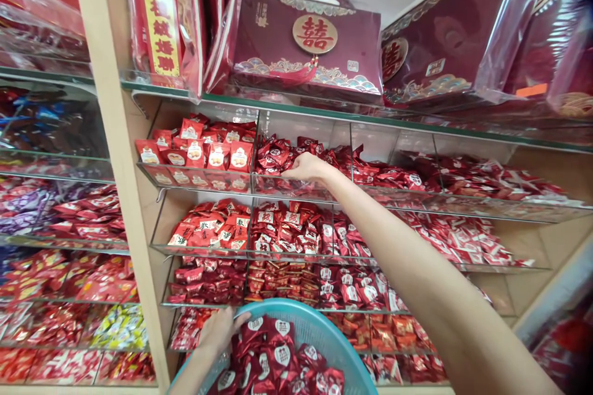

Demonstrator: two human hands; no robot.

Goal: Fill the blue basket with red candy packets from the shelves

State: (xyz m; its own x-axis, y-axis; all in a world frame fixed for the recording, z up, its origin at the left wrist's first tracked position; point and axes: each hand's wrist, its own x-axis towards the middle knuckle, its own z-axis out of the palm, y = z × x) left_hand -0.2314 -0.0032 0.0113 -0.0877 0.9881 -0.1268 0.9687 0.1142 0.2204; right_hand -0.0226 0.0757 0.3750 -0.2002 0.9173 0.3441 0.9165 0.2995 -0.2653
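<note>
At centre, red packets in an upper compartment are being reached into by the right hand, its fingers curled low over the clear front panel; whether a packet is pinched cannot be told. At lower centre, the rim of a teal basket is gripped at its left side by the left hand, and dark red wrapped pieces are held inside it. The step in hand is judged to be handling at the compartment; for the next move, the front panel would need to be cleared by the right hand and the basket kept level by the left. Stepped compartments of wrapped goods are ranged down the frame, under a glass shelf on which a maroon box is displayed at upper centre. At left, the shop-like shelving is divided by a wooden upright, beyond which yellow packets are seen.
</note>
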